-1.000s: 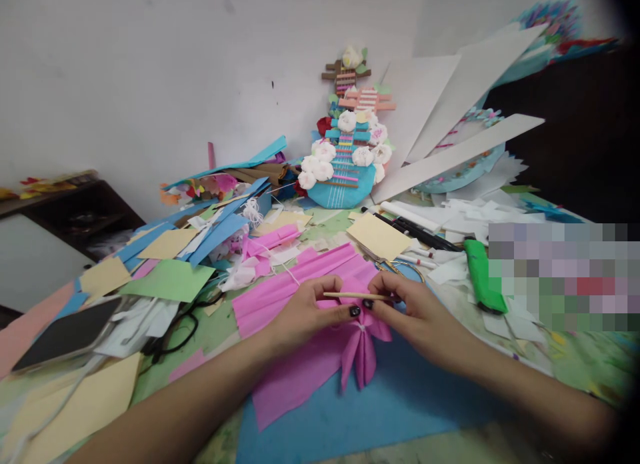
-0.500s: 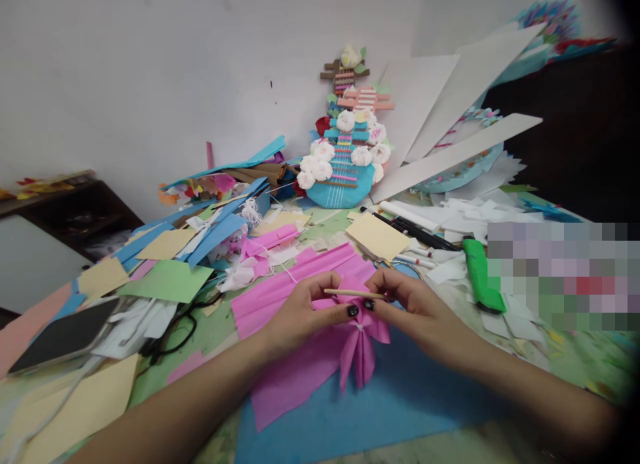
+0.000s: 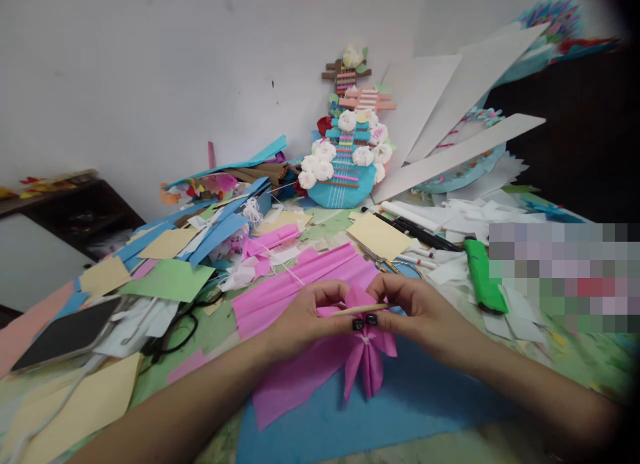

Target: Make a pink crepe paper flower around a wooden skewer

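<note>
Head view, left hand (image 3: 305,317) and right hand (image 3: 417,312) both pinching thin wooden stick (image 3: 361,310) across gathered pink crepe paper (image 3: 369,365), pleated tail at 6 o'clock, smooth blue sheet (image 3: 410,401) beneath, glossy green tool (image 3: 483,277) at 2 o'clock.

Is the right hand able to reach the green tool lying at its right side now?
Probably yes. The green tool lies uncovered close to the right hand, with flat paper scraps between. But that hand is busy: with the left hand it pinches the thin stick over the pink folded paper.
</note>
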`<move>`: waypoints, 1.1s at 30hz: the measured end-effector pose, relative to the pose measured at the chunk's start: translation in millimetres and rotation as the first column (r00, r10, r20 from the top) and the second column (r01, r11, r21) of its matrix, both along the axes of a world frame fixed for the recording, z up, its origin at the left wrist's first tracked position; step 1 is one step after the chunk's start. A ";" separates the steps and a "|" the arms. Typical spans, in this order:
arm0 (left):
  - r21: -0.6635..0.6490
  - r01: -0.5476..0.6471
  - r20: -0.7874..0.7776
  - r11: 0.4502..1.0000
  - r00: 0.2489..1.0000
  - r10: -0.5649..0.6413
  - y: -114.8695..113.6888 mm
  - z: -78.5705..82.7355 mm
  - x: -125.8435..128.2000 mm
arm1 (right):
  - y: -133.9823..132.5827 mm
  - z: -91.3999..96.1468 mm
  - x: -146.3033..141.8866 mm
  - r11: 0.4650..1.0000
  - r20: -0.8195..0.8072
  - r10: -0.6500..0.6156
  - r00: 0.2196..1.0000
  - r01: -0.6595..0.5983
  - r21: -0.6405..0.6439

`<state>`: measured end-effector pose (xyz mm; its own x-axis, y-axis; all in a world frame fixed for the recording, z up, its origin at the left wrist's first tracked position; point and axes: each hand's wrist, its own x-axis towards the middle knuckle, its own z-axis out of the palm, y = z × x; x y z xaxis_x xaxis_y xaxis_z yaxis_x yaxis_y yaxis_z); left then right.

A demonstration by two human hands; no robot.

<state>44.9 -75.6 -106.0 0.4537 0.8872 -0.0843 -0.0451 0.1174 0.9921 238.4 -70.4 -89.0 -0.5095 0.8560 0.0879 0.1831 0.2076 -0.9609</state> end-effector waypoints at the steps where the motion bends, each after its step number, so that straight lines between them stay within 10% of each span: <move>1: 0.005 -0.003 -0.019 1.000 1.000 0.003 0.5 0.7 -0.5 | 0.3 -0.1 0.7 1.000 -0.002 0.004 1.000 -0.004 -0.001; 19: 0.098 -0.145 -0.160 0.985 0.974 0.159 4.6 5.7 1.4 | 0.3 -7.8 -0.8 0.980 0.129 -0.148 0.981 0.127 0.156; 33: -0.068 -0.267 -0.143 0.961 0.956 0.256 2.2 8.2 5.6 | -2.0 -8.3 -2.8 0.931 0.192 -0.205 0.960 0.131 0.341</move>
<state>50.5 -73.4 -97.8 0.1866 0.9601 -0.2084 0.0442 0.2037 0.9780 235.6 -72.4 -97.2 -0.3991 0.8746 0.2752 0.4413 0.4463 -0.7785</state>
